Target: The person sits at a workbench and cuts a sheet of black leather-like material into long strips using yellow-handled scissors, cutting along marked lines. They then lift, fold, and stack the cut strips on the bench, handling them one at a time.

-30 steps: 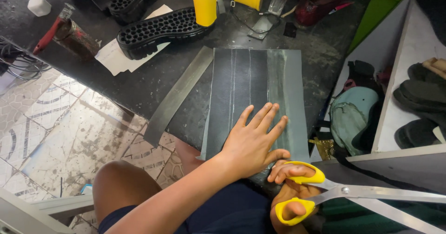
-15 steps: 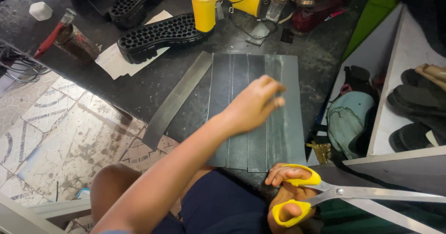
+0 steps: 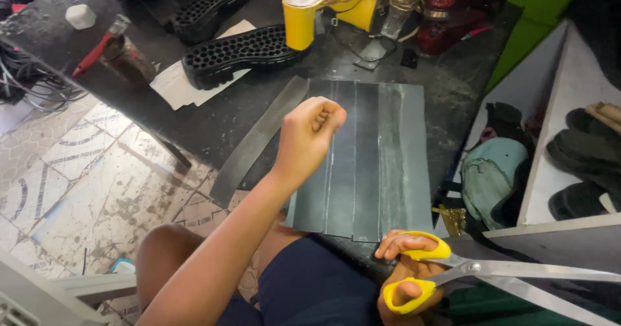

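Observation:
My left hand [image 3: 307, 135] hovers with its fingers curled into a fist over the left part of a dark grey rubber sheet [image 3: 381, 164]. Nothing shows inside the fist. The sheet lies flat on the black worktable [image 3: 194, 122] and is marked with long lines; its near edge overhangs my lap. A loose grey strip [image 3: 259, 138] lies slanted along the sheet's left side. My right hand [image 3: 407, 274] is below the sheet's near right corner, fingers through the yellow handles of large scissors [image 3: 491, 271] whose blades are parted and point right.
Two black treaded shoe soles [image 3: 239, 51] and a white paper [image 3: 178, 80] lie at the back of the table, beside a yellow block-heel shoe [image 3: 304, 12]. A red-handled tool [image 3: 97, 51] sits far left. White shelves with sandals [image 3: 582, 158] stand right, a teal bag [image 3: 488, 177] beneath.
My left hand was pressed flat with spread fingers on the sheet's near part; it has lifted, moved farther up the sheet and closed into a fist. The right hand and scissors stay put.

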